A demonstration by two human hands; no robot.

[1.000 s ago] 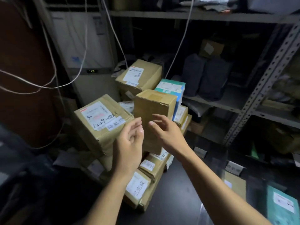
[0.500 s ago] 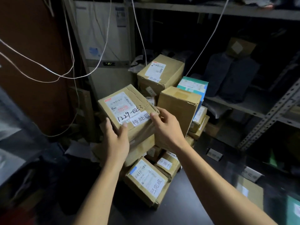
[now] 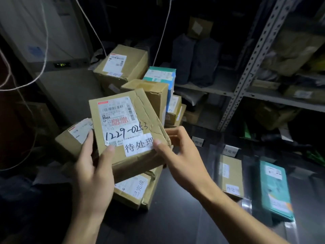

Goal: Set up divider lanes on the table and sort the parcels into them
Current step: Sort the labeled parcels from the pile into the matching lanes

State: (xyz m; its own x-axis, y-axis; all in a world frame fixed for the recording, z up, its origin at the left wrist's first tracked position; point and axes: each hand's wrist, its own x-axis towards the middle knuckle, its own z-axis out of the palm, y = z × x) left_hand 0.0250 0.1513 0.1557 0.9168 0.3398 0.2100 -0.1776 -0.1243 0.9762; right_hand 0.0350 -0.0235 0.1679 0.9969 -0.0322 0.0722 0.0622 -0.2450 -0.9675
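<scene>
I am holding the cardboard parcel, just lifted off the pile, fingers of both hands clamped on it, ready for sorting.

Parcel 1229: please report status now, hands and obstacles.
Left hand and right hand both grip parcel, raised over the pile. Lanes at right already hold two parcels. Nothing blocking.

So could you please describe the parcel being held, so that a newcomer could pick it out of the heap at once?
Start at the heap of brown cartons on the left of the dark table. In front of it, the left hand and right hand hold one creased parcel up. It alone carries the handwritten number 1229-0253 and a white sticker reading 待处理.
</scene>
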